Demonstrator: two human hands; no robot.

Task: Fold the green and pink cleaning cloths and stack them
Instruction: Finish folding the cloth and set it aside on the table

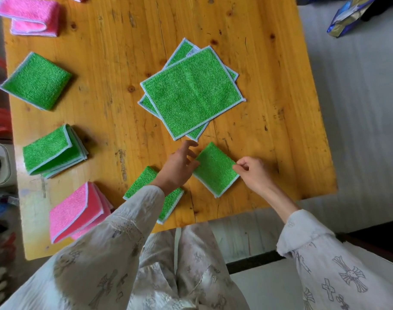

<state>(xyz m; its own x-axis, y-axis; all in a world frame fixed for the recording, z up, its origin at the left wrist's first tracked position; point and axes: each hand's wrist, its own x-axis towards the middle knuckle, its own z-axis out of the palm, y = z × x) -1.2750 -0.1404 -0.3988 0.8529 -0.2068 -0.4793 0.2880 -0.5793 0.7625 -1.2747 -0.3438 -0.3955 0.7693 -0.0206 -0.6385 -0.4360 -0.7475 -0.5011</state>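
A small folded green cloth [215, 170] lies near the table's front edge. My right hand [252, 173] pinches its right edge. My left hand [180, 165] touches its left edge with straight fingers. Beyond them lie flat unfolded green cloths [191, 92], one on top of others. Another folded green cloth [171, 202] lies partly under my left sleeve. Along the left side are a stack of folded green cloths [53, 152], a single folded green cloth [36, 80], a stack of folded pink cloths [76, 211] and folded pink cloths [28, 16] at the far corner.
The yellow wooden table [115, 63] ends just right of my right hand, with grey floor [358, 108] beyond. A shiny blue bag [347, 16] lies on the floor at top right. Red items and clutter line the left edge.
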